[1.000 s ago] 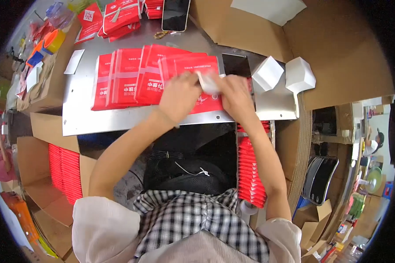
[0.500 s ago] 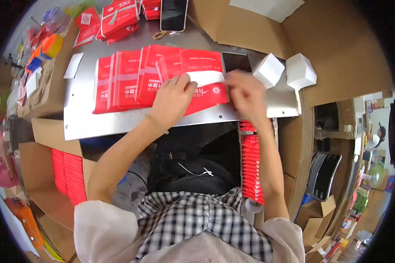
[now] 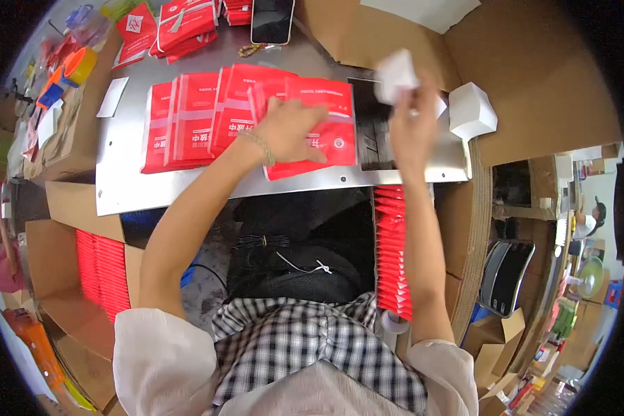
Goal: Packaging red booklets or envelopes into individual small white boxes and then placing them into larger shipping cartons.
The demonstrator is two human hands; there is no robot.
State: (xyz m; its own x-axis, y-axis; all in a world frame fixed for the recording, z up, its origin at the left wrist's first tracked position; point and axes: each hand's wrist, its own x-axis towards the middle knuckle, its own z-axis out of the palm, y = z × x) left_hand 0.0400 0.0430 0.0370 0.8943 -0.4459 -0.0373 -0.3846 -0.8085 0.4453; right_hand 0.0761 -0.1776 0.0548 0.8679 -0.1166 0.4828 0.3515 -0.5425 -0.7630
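Note:
My left hand (image 3: 295, 132) lies with its fingers spread on the rightmost red flat packet (image 3: 341, 147) of an overlapping row on the metal worktop (image 3: 139, 193). Several more red packets (image 3: 195, 114) fan out to its left, each with a pale band across it. Up at the right, my blurred right hand (image 3: 414, 128) pinches a white paper slip (image 3: 396, 75). Just behind that hand, a white block (image 3: 440, 106) shows only in part. Beside it stands another white block (image 3: 473, 111), which looks like stacked paper.
A phone (image 3: 272, 21), a bead bracelet (image 3: 248, 51) and bundled red packets (image 3: 187, 26) are at the back. Cardboard boxes flank the worktop; the left box holds rows of red packets (image 3: 102, 274). More red packets (image 3: 391, 256) are stacked below the right edge.
My right hand has moved up and right from the packet and now holds a white slip. My left hand has spread out on the packet. The white strip across that packet no longer shows.

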